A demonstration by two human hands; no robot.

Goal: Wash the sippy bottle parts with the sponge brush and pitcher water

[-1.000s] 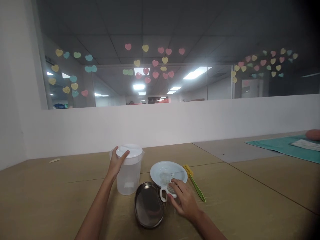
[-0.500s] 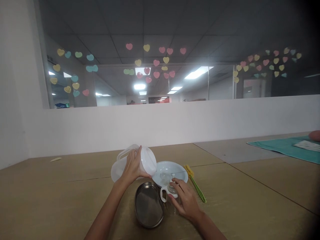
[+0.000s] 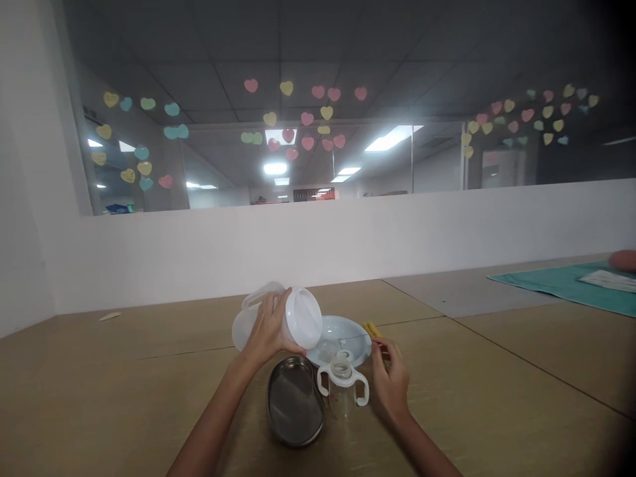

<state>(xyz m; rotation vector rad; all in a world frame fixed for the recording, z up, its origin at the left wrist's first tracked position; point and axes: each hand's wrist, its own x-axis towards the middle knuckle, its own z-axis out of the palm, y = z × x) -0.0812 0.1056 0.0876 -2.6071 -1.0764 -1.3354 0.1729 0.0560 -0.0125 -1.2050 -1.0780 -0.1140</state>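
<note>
My left hand (image 3: 271,328) is wrapped around a translucent pitcher (image 3: 244,329) with a white lid, tilted so the lid faces right. Below the lid sits a kidney-shaped metal tray (image 3: 295,404). Upright beside it stands a clear baby bottle (image 3: 342,397) with two white handles; its mouth is uncapped. Behind the bottle, a pale blue bowl (image 3: 340,324) holds small clear and white parts. My right hand (image 3: 392,374) is at the bowl's right side, fingers closed around the upper part of a brush with yellow bristles (image 3: 370,329). The hand hides the brush's handle.
A teal cloth (image 3: 541,285) with a pale sheet (image 3: 609,280) lies at the far right, with part of a person's hand (image 3: 622,260) at its edge. A flat beige piece (image 3: 110,316) rests at the left. The white wall (image 3: 238,245) and window border the table's back.
My right hand has left the baby bottle's neck and moved right to the brush, covering its green handle. The pitcher, still in my left hand, has shifted slightly right.
</note>
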